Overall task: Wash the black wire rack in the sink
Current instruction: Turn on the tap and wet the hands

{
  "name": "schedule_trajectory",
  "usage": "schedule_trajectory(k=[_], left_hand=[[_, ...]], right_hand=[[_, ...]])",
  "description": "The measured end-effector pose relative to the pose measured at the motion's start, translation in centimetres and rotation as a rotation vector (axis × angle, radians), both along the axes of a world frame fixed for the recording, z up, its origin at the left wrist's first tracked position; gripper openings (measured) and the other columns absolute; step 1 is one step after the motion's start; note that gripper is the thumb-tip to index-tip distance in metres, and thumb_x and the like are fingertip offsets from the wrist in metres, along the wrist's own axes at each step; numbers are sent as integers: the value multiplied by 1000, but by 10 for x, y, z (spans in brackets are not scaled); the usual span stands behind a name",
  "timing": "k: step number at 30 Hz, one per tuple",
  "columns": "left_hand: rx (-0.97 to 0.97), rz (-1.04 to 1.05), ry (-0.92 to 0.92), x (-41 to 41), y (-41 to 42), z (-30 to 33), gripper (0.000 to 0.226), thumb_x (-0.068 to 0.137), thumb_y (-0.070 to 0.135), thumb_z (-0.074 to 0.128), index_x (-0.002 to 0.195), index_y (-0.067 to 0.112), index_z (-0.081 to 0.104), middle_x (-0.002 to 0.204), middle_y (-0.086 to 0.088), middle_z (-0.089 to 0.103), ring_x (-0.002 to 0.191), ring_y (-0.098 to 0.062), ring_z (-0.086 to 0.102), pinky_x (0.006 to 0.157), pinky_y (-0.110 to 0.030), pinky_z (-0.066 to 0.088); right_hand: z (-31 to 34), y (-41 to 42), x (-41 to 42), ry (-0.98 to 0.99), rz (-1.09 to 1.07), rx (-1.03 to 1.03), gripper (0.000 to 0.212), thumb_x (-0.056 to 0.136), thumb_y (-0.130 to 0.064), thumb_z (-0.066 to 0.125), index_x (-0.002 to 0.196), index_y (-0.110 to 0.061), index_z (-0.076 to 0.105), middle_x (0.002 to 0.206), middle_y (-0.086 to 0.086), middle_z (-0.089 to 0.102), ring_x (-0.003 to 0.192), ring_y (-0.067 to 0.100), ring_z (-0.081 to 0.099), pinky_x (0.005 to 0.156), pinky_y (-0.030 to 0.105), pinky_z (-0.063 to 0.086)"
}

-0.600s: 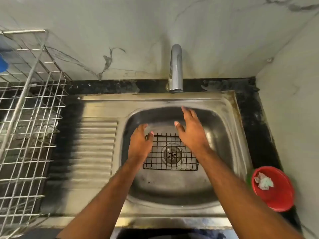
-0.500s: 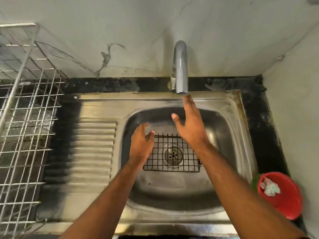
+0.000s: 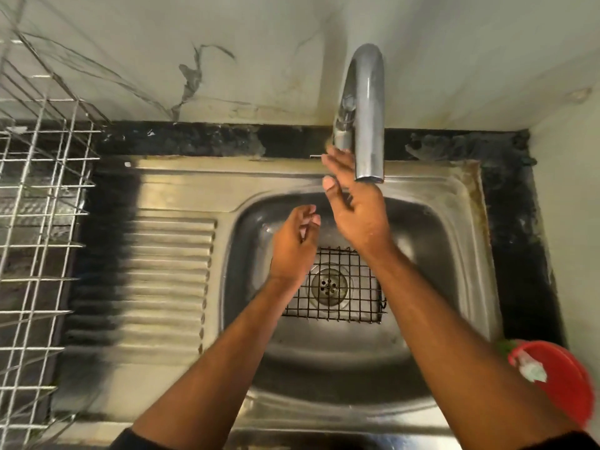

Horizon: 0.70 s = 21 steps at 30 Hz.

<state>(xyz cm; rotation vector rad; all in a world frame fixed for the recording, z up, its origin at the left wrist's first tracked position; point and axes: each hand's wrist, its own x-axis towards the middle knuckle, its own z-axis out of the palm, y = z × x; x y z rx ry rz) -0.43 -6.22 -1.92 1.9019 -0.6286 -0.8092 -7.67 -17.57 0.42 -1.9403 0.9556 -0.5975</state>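
Observation:
A small black wire rack [image 3: 352,306] lies flat on the bottom of the steel sink [image 3: 454,261], over the drain [image 3: 328,285]. My left hand [image 3: 293,245] hovers above the rack's left part with its fingers loosely curled, holding nothing. My right hand [image 3: 355,209] is raised higher, fingers extended toward the base of the chrome tap [image 3: 365,115], just left of the spout's mouth. Whether its fingertips touch the tap I cannot tell. No water runs. My arms hide the rack's upper corners.
A ribbed steel draining board [image 3: 162,280] adjoins the sink on the left. A silver wire dish basket [image 3: 35,222] stands at the far left. A red bowl [image 3: 565,381] with a crumpled scrap sits at the lower right. Marble walls close the back and right.
My right hand has risen from above the rack up to the tap's base. My left hand lifted slightly and its fingers curled in. The rack has not moved.

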Motion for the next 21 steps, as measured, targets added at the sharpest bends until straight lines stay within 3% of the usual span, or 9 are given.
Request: schedule_trajectory(k=[2,4,7,11,14,21], left_hand=[[41,-35,-20,-7,1,-2,28,104,25,53,129,15,61,123,4,68,111,-6,63,94,-18,50],[122,-16,-82,-8,7,-6,28,103,25,53,127,15,61,124,2,68,109,-6,61,94,-16,49],[360,65,-204,-1,24,-15,39,99,26,57,135,13,56,134,-10,60,126,-23,54,106,-38,45],[651,5,-256,6,45,-17,49,98,37,57,138,11,48,137,-18,50,127,-35,49,101,-47,44],[750,-130,-217,6,59,-28,51,98,46,53,132,8,47,130,-17,55,117,-35,57,88,-41,47],[593,102,350,12,71,-45,75,87,56,68,137,4,47,134,-13,57,116,-28,57,84,-35,47]], right_hand=[[16,18,-7,-150,-172,309,33,105,-29,51,122,-7,68,109,11,68,96,18,65,84,22,58],[30,30,-11,-345,-221,740,33,109,-26,45,105,-5,70,94,10,70,80,17,65,71,27,59],[43,34,-12,-353,-261,1157,34,109,-25,44,88,-11,68,76,3,68,69,12,62,61,23,54],[44,27,-8,-366,-439,1269,34,108,-22,46,81,-13,65,69,2,63,60,10,56,54,20,46],[46,20,-5,-364,-466,1286,35,108,-21,46,79,-13,65,66,1,61,56,9,52,49,18,40],[47,16,-8,-314,-347,1279,31,107,-26,47,81,-16,61,66,-1,57,51,7,46,42,17,31]])
